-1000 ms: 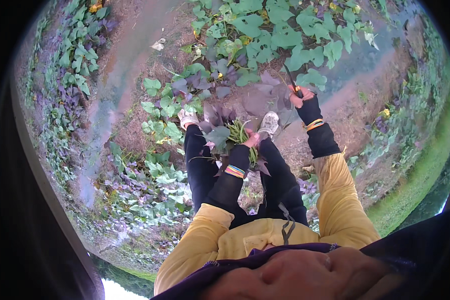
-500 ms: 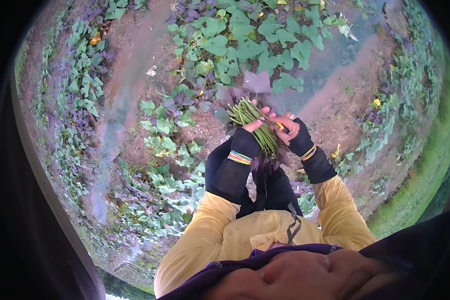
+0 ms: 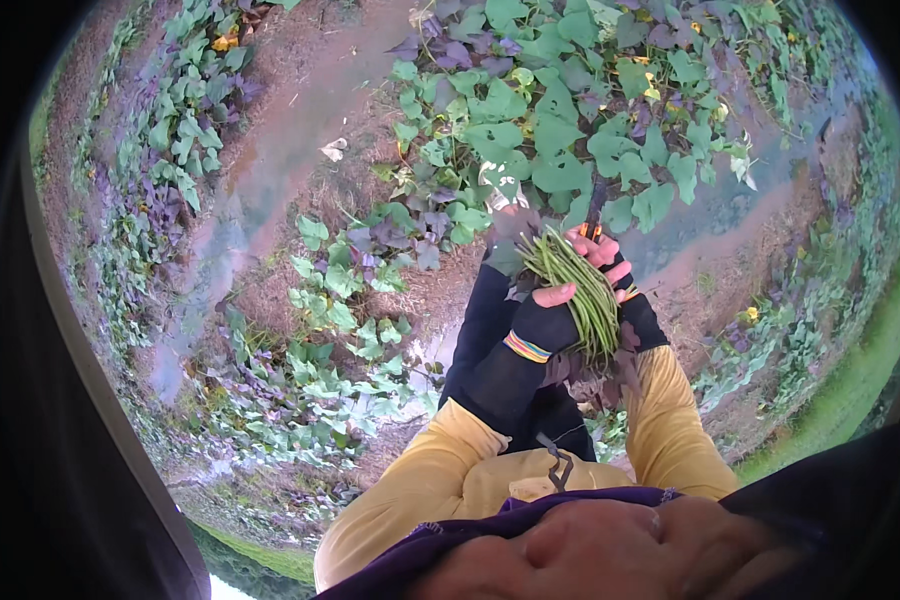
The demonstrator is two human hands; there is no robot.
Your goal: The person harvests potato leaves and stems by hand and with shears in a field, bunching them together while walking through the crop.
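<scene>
A bundle of long green leaf stems (image 3: 580,295), with dark purple leaves at both ends, lies tilted in front of my lap. Closed around its lower left side is my left hand (image 3: 554,297), its thumb across the stems; its other fingers are hidden behind them. My right hand (image 3: 602,255) is at the bundle's upper right, fingers curled round a small cutting tool (image 3: 592,232) with an orange-and-black handle. The tool's dark blade points away from me; its exact kind is unclear. Both wrists wear black sleeves with colourful rubber bands (image 3: 526,347).
Leafy green and purple vines (image 3: 560,130) spread over the ground ahead. More vine rows (image 3: 175,140) run along the left and right, with brown soil (image 3: 290,120) between them. My dark-clad legs (image 3: 480,310) are bent below my arms.
Both hands and the bundle have shifted right in the picture. The tool has turned from lying across the stems to pointing away from me, beyond them.
</scene>
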